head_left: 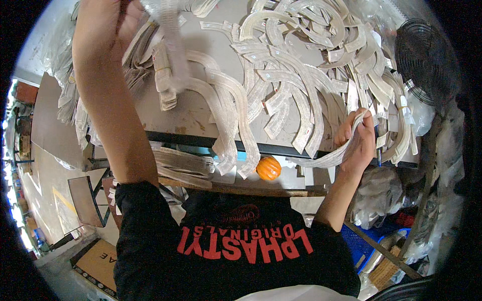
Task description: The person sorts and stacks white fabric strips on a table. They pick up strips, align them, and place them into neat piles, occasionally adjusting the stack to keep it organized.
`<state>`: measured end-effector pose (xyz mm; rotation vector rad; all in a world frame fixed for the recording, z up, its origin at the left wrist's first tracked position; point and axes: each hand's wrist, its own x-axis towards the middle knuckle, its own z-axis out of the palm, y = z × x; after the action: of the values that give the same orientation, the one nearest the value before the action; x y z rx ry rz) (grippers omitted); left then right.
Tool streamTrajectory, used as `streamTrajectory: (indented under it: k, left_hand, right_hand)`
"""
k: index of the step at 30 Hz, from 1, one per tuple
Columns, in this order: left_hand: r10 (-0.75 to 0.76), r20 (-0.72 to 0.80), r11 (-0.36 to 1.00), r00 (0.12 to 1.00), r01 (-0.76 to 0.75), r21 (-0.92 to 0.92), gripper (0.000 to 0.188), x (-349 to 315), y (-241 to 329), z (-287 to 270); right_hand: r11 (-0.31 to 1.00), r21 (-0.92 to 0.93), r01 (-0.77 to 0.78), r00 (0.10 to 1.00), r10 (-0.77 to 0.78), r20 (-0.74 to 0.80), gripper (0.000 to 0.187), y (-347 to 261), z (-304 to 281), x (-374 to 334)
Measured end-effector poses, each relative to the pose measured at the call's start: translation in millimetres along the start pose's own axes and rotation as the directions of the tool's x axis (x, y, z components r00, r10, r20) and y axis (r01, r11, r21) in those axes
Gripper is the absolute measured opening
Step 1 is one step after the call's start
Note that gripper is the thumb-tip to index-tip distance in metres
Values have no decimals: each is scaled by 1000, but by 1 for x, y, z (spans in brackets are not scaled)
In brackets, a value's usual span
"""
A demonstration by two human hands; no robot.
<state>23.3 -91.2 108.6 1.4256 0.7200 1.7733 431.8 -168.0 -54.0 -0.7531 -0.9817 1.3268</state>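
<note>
My right hand (359,138) is closed around a pale, flexible strip (329,159), which curves away to the left along the table's front edge. High on the left is my raised left hand (128,22), partly cut off by the upper edge, its fingers not clearly seen. Beside it hangs a blurred, translucent whitish strip (173,45); whether that hand holds it is unclear. Many similar curved strips (301,100) lie heaped on the grey table (221,42), and some hang over its front edge. A bundle of strips (163,75) lies below my left hand.
An orange, ribbed round object (268,168) sits just below the table's front edge. More strips (183,168) lie on a lower ledge at left. A dark round fan-like grille (424,55) stands at far right. Below right are clear plastic bags (376,195) and a blue crate (359,246).
</note>
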Motion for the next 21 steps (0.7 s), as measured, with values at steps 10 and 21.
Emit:
streamTrajectory:
  k: [10, 21]
  left_hand:
    - [9, 97, 307, 995, -95, 947, 68, -47, -127, -12]
    - [-450, 291, 890, 844, 451, 70, 33, -160, -46, 104]
  right_hand:
    - [966, -251, 66, 996, -77, -35, 29, 6, 17, -3]
    - [918, -392, 62, 993, -18, 116, 26, -20, 103, -34]
